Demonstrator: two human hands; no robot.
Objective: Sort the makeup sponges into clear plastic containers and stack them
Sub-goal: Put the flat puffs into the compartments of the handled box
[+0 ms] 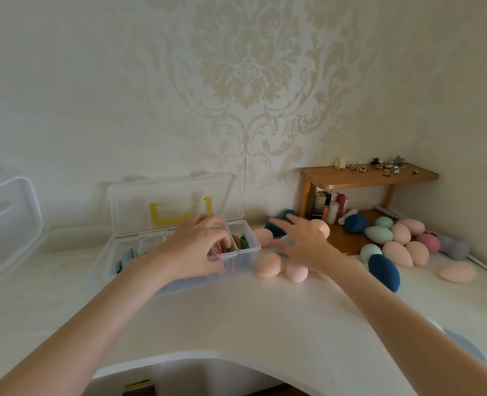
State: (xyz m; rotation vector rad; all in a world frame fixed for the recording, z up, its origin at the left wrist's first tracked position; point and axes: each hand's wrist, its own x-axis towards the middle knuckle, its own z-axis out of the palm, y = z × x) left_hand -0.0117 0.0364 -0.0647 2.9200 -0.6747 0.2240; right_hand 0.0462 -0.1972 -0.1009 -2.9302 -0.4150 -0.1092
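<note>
On the white desk [236,318], the clear divided container [238,254] is sitting lid-up, flat sponges lining its compartments. The left hand [199,247] is reaching in, fingers curled; its grasp cannot be told. The right hand [302,241], fingers spread, is hovering over the peach egg sponges [268,265] just right of the box, nearer them.

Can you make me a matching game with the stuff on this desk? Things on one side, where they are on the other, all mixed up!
Things:
1. left hand
2. dark blue sponge
3. yellow handle
4. jewellery bits

Places:
A. on top of the wooden shelf
B. in the open lid of the clear box
C. over the clear box's compartments
D. lying on the white desk, right of the right arm

Pairs: 1-C, 2-D, 3-B, 4-A
</note>
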